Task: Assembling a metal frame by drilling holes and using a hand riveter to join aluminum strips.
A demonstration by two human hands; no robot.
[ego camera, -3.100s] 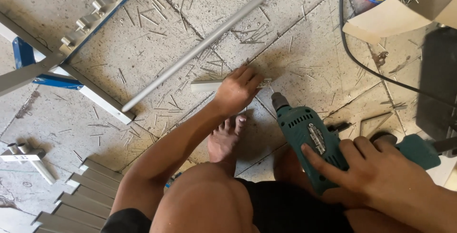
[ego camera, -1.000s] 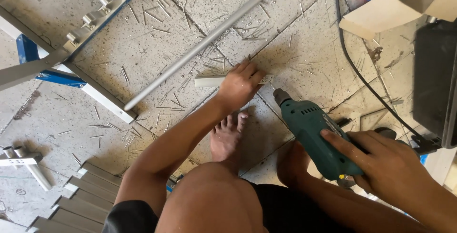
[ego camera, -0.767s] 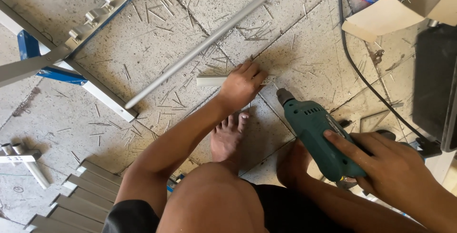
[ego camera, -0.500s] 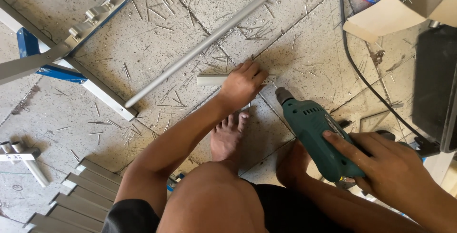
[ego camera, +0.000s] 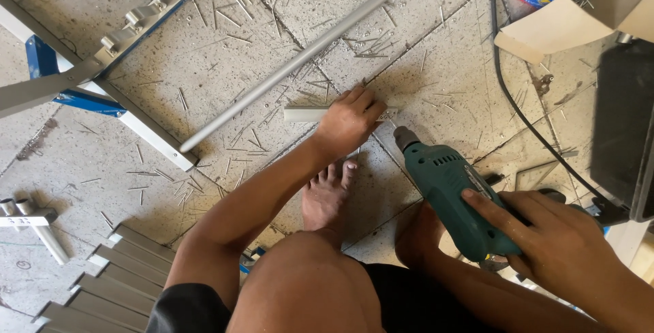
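Note:
My left hand (ego camera: 347, 120) presses down on a short light metal bar (ego camera: 305, 114) lying on the tiled floor, fingers wrapped over it. My right hand (ego camera: 555, 241) grips a green electric drill (ego camera: 455, 197), whose chuck points up and left toward the bar's right end, close beside my left hand. My bare foot (ego camera: 325, 195) rests on the floor just below the bar.
A long grey metal tube (ego camera: 300, 59) runs diagonally above the bar. Several pins and metal shavings litter the floor. A grey and blue frame (ego camera: 88, 74) lies top left, stacked grey strips (ego camera: 102, 285) bottom left, a cardboard box (ego camera: 579, 6) and a black cable (ego camera: 518, 115) at right.
Over three seconds the drill has lifted and swung so its chuck sits nearer the bar's right end. My left hand stayed on the bar.

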